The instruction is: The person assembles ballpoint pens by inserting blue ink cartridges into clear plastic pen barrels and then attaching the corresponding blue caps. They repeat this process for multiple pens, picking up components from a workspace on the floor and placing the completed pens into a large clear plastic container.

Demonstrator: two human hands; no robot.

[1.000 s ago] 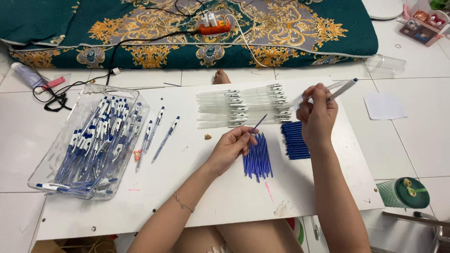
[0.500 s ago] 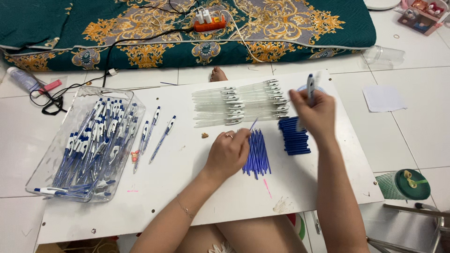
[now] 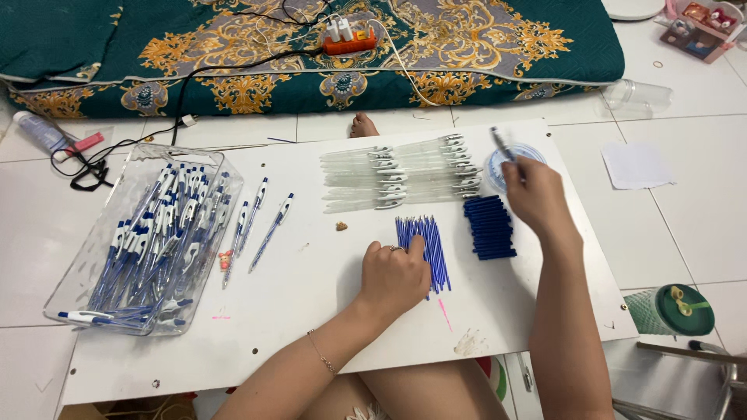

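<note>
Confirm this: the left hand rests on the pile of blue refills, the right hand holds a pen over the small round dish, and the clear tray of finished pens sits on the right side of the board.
Not quite. In the head view the clear tray of finished pens sits on the left side of the board, not the right. The left hand does rest on the blue refills, and the right hand holds a pen over the small round dish.

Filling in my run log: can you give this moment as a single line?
left hand: on blue refills | right hand: holds pen part above small round dish | clear barrels: rowed | tray: finished pens

Blue refills (image 3: 424, 249), white board (image 3: 311, 311), teal/gold ornate-pattern mattress (image 3: 233, 54), clear tray (image 3: 93, 272) w/ blue-white pens (image 3: 156, 233).
</note>
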